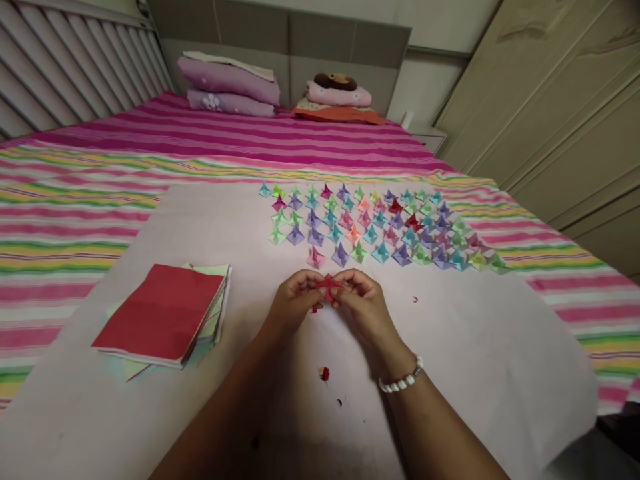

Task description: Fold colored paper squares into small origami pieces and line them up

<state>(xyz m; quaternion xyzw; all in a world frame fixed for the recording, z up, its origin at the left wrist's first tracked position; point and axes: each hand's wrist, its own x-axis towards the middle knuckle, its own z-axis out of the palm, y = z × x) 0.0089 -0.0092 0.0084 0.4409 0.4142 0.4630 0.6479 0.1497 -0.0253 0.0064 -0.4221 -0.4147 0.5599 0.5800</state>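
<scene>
Between my two hands is a small red folded paper piece (329,285), pointed at the top and spread to both sides. My left hand (299,298) pinches its left side with thumb and fingers. On the other side my right hand (359,297) grips it the same way, a white bead bracelet on that wrist. Just beyond the hands stand rows of small folded paper figures (341,254) in green, blue, purple, pink and red. A stack of square paper sheets (163,313), red on top, lies to the left of my left hand.
A large white sheet (450,360) covers the striped bed (570,293) under everything. Small dark and red marks (324,374) show on it near my forearms. Folded bedding (230,87) and a pillow pile (340,97) rest by the headboard; a wardrobe (565,113) stands right.
</scene>
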